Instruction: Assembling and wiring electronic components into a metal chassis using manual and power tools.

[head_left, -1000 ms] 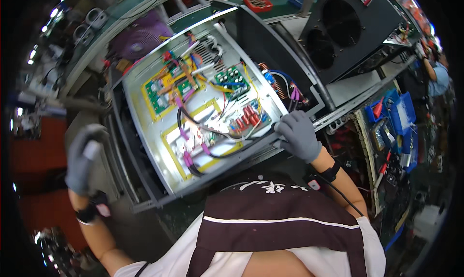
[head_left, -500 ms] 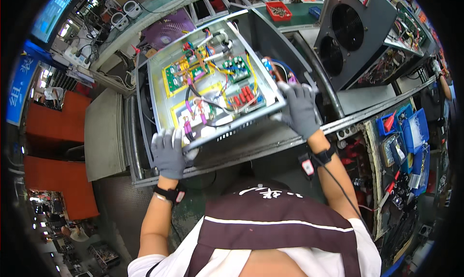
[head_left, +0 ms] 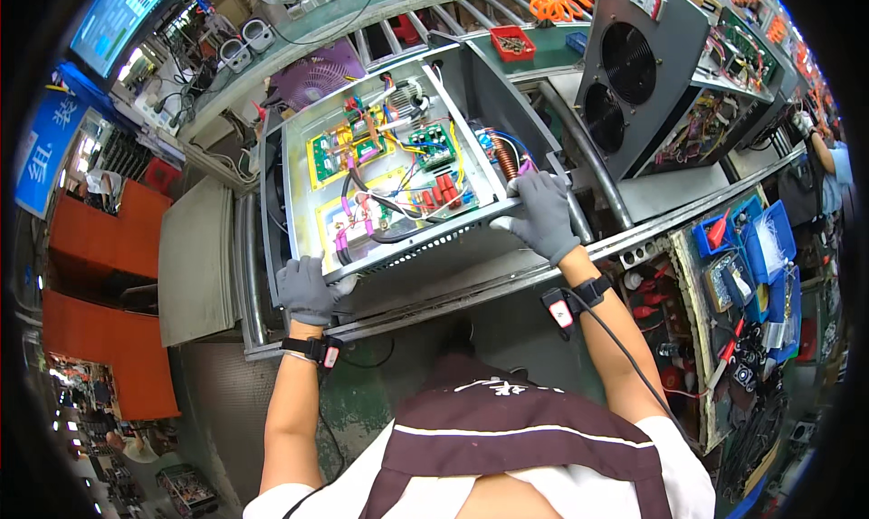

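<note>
An open metal tray full of electronics sits within a larger dark grey case. On it are green circuit boards, thick black cables with purple ends, red components and yellow-edged plates. My left hand, in a grey glove, grips the tray's near left corner. At the near right corner my gloved right hand holds on, its fingers over the edge and its thumb against the front wall. A copper coil shows in the case just beyond my right hand. My fingertips are partly hidden.
The case rests on a roller conveyor with a metal rail. To the right stands another dark unit with two round fans. A red parts bin lies behind; blue bins are at right. A co-worker's arm shows far right.
The tray has shifted left and its near wall now shows more. More of the copper coil is visible beside it. Both hands have moved with the tray, still at its near corners.
</note>
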The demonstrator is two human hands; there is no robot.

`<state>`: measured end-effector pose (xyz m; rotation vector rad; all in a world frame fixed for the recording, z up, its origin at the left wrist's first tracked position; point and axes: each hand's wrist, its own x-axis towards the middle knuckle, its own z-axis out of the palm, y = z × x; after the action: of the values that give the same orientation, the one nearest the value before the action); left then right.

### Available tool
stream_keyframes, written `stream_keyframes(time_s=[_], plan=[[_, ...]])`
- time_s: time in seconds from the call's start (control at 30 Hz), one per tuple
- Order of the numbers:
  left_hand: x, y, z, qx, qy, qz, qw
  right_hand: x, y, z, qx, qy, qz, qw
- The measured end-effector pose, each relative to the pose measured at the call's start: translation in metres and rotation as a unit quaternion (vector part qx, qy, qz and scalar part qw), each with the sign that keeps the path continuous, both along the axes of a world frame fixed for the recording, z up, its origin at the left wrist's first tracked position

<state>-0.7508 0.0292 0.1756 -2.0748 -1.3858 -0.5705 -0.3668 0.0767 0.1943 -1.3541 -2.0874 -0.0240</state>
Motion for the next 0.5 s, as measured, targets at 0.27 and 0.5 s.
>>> stream_keyframes(time_s=[0.27, 0.5], plan=[[0.000, 0.018, 0.007, -0.059, -0.063, -0.009, 0.996, -0.002, 0.026, 0.034, -0.221, -0.035, 0.050, 0.973], [-0.002, 0.018, 0.007, -0.048, -0.085, -0.052, 0.994, -0.061, 0.183, 0.105, -0.121, -0.148, 0.079, 0.978]])
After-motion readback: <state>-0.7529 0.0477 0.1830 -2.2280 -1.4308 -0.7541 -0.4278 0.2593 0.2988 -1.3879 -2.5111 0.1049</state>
